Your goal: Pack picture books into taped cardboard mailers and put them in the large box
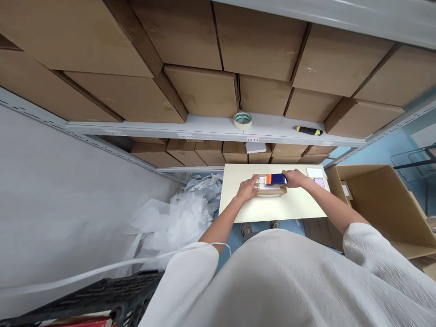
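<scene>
A small cardboard box (269,194) sits on a pale cream board or tabletop (235,211) in front of me, with white material showing at its top. My left hand (248,190) grips the left end of this box, and a shiny gold-coloured bit (257,183) shows by its fingertips. From the right, my right hand (293,178) is closed on the end of a flat dark blue item (278,180) with an orange and white end. That item lies over the top of the box; its exact kind is unclear.
Shelves with cardboard boxes (204,93) rise ahead. A tape roll (243,121) and a yellow-black utility knife (308,131) lie on the shelf edge. A phone (319,182) is on the tabletop's right. Crumpled white wrapping (184,218) lies left; a large carton (384,204) stands right.
</scene>
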{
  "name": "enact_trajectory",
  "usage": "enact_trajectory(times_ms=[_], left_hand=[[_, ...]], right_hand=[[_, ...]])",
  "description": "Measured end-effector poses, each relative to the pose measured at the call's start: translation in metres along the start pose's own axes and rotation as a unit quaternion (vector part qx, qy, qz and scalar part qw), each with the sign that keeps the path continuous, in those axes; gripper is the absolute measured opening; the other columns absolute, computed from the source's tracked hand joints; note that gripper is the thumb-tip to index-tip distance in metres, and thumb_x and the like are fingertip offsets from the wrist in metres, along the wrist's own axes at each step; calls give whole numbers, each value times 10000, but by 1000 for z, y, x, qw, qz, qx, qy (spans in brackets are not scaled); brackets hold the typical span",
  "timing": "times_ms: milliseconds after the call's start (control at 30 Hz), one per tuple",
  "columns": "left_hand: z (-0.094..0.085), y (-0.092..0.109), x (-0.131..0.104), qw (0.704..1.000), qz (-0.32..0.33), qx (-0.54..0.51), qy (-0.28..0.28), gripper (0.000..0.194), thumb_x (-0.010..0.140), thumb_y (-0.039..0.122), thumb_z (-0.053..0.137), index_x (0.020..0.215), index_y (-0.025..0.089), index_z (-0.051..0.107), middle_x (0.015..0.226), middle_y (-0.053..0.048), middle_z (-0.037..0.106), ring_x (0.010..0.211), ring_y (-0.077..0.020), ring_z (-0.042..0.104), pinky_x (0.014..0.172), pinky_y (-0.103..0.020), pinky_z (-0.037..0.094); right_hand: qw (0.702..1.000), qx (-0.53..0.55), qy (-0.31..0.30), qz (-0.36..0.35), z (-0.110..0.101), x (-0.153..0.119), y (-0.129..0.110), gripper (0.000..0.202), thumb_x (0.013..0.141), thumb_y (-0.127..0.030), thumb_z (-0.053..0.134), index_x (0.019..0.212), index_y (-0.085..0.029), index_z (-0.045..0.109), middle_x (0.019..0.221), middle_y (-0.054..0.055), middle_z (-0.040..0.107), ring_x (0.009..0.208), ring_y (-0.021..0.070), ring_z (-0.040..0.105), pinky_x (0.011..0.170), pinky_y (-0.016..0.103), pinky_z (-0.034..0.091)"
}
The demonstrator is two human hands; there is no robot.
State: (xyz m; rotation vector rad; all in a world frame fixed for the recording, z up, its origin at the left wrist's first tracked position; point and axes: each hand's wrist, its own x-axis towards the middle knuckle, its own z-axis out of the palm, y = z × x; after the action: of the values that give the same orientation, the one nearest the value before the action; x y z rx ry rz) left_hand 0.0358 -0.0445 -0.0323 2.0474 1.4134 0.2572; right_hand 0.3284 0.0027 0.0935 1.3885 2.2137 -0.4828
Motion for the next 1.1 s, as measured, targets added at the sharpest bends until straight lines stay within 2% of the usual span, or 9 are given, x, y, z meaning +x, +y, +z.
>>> enact_trajectory(times_ms=[200, 367, 500, 633, 800, 900, 1100], left_hand=[[5, -1, -1, 999, -30, 8, -14, 786, 1007, 356, 589, 1723, 278, 276, 1700, -115, 483, 1573, -370, 390, 1249, -524, 323], [4, 0, 0, 999, -45, 13, -20, 785, 1002, 369, 592, 1722, 286, 293, 1689, -97, 498, 1560, -380, 399, 1265, -534, 308], [3, 1, 3, 998, -58, 23, -23, 795, 992, 359, 612, 1719, 284, 299, 1684, -99, 502, 1555, -378, 412, 1269, -524, 318], [3, 3, 5, 998, -53, 21, -17, 829, 965, 311, 639, 1720, 300, 296, 1661, -90, 530, 1498, -360, 484, 1231, -502, 388], [4, 4, 5, 999, -52, 11, -7, 830, 945, 295, 639, 1711, 278, 321, 1646, -97, 544, 1441, -350, 545, 1182, -468, 454], [5, 4, 6, 998, -57, 8, -8, 847, 927, 285, 656, 1707, 285, 329, 1645, -92, 548, 1440, -341, 553, 1187, -459, 454], [6, 5, 6, 998, -66, -7, -10, 842, 930, 271, 650, 1708, 262, 329, 1688, -104, 500, 1475, -331, 529, 1222, -454, 428]], right_hand=[[1000, -1, 12, 1, 30, -34, 70, 388, 837, -207, 695, 1201, -226, 564, 1178, 123, 771, 1037, 300, 726, 948, 380, 423], [1000, 3, 25, 12, 61, -62, 134, 339, 848, -214, 677, 1169, -223, 571, 1179, 122, 767, 1052, 301, 716, 984, 389, 417], [999, 11, 30, 28, 78, -71, 165, 344, 852, -222, 678, 1183, -220, 585, 1171, 131, 764, 1025, 297, 712, 965, 383, 423], [999, 13, 29, 29, 90, -65, 172, 388, 841, -201, 675, 1220, -211, 594, 1179, 140, 751, 1037, 311, 705, 971, 397, 422], [999, 22, 14, 40, 100, -54, 167, 435, 824, -147, 677, 1248, -201, 594, 1191, 156, 741, 1049, 318, 699, 961, 405, 423], [999, 17, 4, 51, 101, -42, 153, 487, 830, -114, 672, 1302, -191, 582, 1214, 180, 732, 1074, 323, 702, 965, 415, 430], [997, 16, -23, 66, 94, -5, 109, 611, 799, -102, 745, 1376, -190, 565, 1295, 215, 706, 1191, 358, 691, 1005, 445, 453]])
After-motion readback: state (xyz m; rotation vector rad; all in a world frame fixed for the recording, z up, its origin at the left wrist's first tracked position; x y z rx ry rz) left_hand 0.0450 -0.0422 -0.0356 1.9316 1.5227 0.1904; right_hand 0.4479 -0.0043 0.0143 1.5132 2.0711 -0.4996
